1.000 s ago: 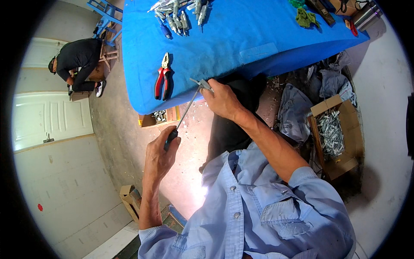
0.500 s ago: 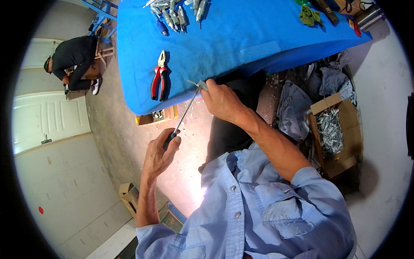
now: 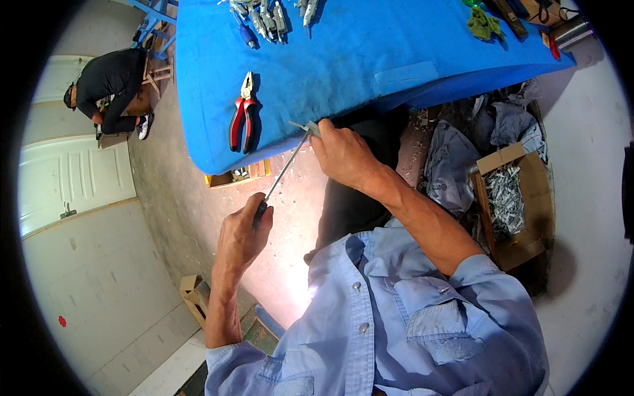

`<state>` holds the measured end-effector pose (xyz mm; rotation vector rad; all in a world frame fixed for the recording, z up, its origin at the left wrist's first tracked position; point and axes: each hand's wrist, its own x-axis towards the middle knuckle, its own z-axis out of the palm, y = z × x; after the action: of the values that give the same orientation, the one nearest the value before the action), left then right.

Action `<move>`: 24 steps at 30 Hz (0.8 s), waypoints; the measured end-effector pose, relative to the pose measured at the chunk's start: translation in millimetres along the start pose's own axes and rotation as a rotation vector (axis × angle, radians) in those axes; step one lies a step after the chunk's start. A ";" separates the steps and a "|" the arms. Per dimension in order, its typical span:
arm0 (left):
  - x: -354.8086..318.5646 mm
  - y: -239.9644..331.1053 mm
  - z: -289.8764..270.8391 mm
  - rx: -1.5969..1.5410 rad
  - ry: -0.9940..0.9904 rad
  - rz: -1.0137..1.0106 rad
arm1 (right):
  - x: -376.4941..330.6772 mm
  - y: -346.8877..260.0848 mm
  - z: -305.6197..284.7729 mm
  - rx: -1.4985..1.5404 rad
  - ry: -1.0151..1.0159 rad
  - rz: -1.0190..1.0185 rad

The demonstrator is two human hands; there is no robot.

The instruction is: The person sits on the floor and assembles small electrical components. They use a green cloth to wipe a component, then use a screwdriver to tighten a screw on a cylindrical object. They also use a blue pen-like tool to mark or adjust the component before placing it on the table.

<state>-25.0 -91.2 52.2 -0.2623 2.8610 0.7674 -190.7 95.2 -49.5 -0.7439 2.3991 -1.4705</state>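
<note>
**A:** ok so who's holding what here?

**B:** Left hand (image 3: 239,234) has its fingers closed round the dark handle of a screwdriver (image 3: 280,177). Right hand (image 3: 347,155) is pinching a small grey piece (image 3: 313,128) right by the near edge of the blue counter (image 3: 330,72). Can't tell if the piece touches the cloth or just hangs over it.

**A:** And how do the two line up?

**B:** That's the key bit. From the left fingers the piece sits at about 1 o'clock, and the screwdriver shaft runs straight that way. The piece's own long axis goes roughly 10 to 4, thin end at 10, fingers on the 4 end — so tool and piece meet nearly crosswise. Right hand is the nearer one, obviously, since it's got hold of it. The tip looks to be at the piece; too small to say whether it's in a slot.

**A:** Anything else close by?

**B:** Red-and-black pliers (image 3: 243,122) lie on the counter at 10 o'clock from the piece, nose toward 12. Further up, around 11, there's a pile of similar grey pieces (image 3: 267,21). Open carton (image 3: 538,188) of small metallic bits way off at 4 — well apart from both hands.
</note>
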 end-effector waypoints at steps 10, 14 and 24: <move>0.7 5.0 -0.2 0.140 0.017 -0.082 | -1.7 1.2 8.8 -0.099 0.070 -0.017; 0.9 10.6 4.8 0.354 0.182 -0.017 | -1.5 1.4 6.2 -0.067 0.043 -0.014; 4.4 0.6 7.1 0.303 0.074 -0.052 | -1.3 0.1 3.5 -0.065 0.020 -0.016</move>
<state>-28.6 -87.6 45.5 -0.3273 2.9719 0.3131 -188.0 93.3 -51.4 -0.7672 2.4722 -1.4188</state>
